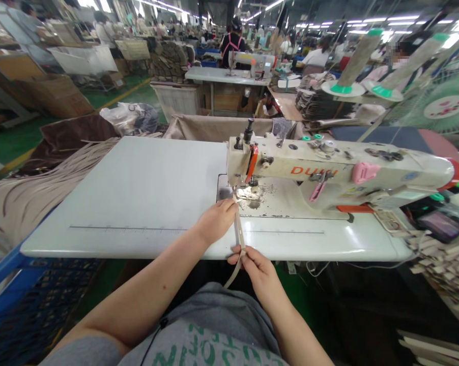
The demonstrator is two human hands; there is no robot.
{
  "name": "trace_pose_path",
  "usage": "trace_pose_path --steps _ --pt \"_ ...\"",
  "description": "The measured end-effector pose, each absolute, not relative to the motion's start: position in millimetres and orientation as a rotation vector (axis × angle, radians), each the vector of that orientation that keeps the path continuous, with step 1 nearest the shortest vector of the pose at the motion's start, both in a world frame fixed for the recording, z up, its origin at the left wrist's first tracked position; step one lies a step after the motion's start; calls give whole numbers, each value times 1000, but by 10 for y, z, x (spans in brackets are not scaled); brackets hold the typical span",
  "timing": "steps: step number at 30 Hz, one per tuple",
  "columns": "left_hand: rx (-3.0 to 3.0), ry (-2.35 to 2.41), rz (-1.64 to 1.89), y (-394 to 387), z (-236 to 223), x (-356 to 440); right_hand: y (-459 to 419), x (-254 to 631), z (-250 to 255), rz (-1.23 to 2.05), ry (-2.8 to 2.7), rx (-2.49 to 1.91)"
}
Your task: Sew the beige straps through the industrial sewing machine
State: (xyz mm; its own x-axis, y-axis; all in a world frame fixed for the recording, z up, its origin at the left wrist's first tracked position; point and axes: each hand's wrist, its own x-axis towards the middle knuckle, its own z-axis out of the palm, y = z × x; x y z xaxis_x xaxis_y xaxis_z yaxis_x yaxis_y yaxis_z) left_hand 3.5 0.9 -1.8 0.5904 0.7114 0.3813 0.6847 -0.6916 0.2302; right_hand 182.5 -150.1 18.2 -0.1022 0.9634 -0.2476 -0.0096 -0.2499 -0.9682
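A narrow beige fabric strap (239, 231) runs from under the needle area of the sewing machine (283, 162) toward my body, its tail hanging past the table's front edge. My left hand (219, 219) is closed at the strap's far end, fingertips close to the presser foot. Nearer to me, my right hand (257, 267) pinches the same strap between thumb and fingers at the table edge. The needle itself is too small to make out behind the machine head.
A white table (138, 193) with a printed ruler line carries the machine. Many beige strips (50, 188) hang at the left, above a blue crate (34, 300). Stacked strips (447, 269) lie at right. Thread cones (359, 61) and a green fan (443, 104) stand behind; other people sit farther off.
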Motion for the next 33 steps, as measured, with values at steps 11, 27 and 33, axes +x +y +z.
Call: trace_pose_path --steps 11,27,33 --pt "2763 1200 686 -10 5 28 -1478 1788 131 1464 -1184 -1357" --pt "2839 1166 700 3 -37 36 -1533 1851 -5 1465 -1154 -1355" --pt "2824 1204 701 25 -23 75 -1539 1839 -16 1539 -1078 -1324"
